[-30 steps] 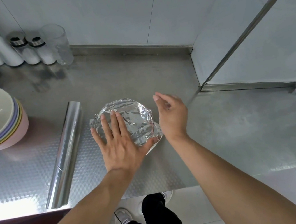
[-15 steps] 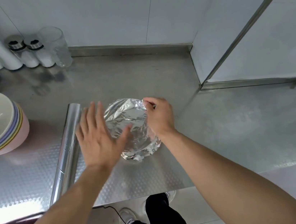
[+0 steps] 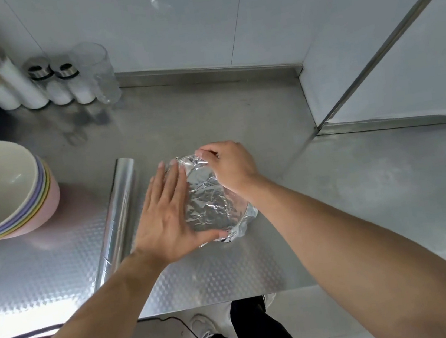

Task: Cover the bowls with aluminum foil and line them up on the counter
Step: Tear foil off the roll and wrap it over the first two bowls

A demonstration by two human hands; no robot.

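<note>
since a second ago left hand [image 3: 165, 216] has slid off the top of the foil [image 3: 206, 199] to the bowl's [image 3: 246, 212] left side; right hand [image 3: 230, 168] has closed in from beside it onto the far rim.

now: left hand flat, fingers straight and together, pressing the foil against the left wall, thumb tucked under the near edge. right hand curled over the far-right rim, fingertips pinching the foil edge down. bowl itself almost fully hidden under foil, only a sliver shows at the right. it sits mid-counter [image 3: 333, 197], just right of the foil roll [image 3: 120, 219], touching neither roll nor stack as far as i can tell.

stack [image 3: 6, 191] of uncovered bowls at left, well apart. shakers [image 3: 63, 82] and a glass [image 3: 98, 71] along the back wall.

handling, my read: foil is thin, soft, holds a crease, tears if dragged over the rim. crimp by pressing inward and down along the rim, not by pulling. loose flap at the near-right corner looks unpressed, probably next. bowl looks like light plastic, so it will skate on the steel counter if pushed from one side only; keep opposing hands on it. to move it, take hold low on the walls or under the base, not by the foil skirt, or the cover pops off.

step: finishing crimp on what looks like the first bowl; none lined up yet, stack untouched.
</note>
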